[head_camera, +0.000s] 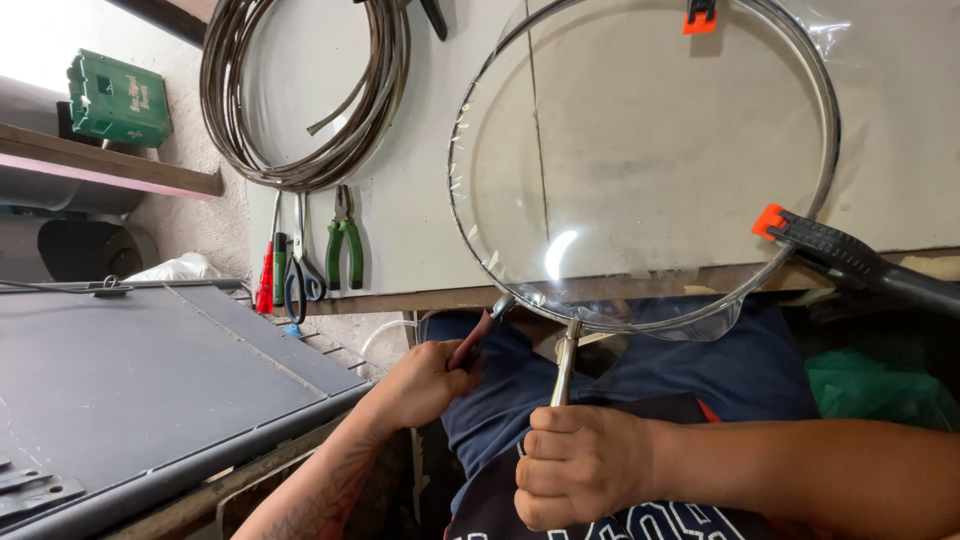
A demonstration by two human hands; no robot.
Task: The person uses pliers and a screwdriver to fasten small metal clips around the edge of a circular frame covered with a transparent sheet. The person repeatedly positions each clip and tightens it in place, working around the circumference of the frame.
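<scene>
Big metal hoop [640, 165] with clear plastic film [640, 150] stretched over it fills the upper right, leaning against a pale board [420, 220]. Both hands are down at its bottom edge, around 6 o'clock on the ring.

Left hand [425, 385] is curled tight around a dark-handled tool [478, 340] whose tip meets the hoop at about 7 o'clock — can't tell what kind of tool it is. Right hand [575, 465] is a closed fist round a shiny metal rod [566, 362] that stands nearly upright and touches the rim at 6 o'clock, just beside the other tool.

Two orange-tipped clamps grip the hoop — one at 12 o'clock [700, 15], a bigger black one [850, 260] at roughly 4.

Off at 9 o'clock from the hoop: a coil of cable [310, 100] hanging on the wall, with green-handled pliers [345, 245] and scissors [303, 265] below it. Dark flat tabletop [150, 370] lower left.
</scene>
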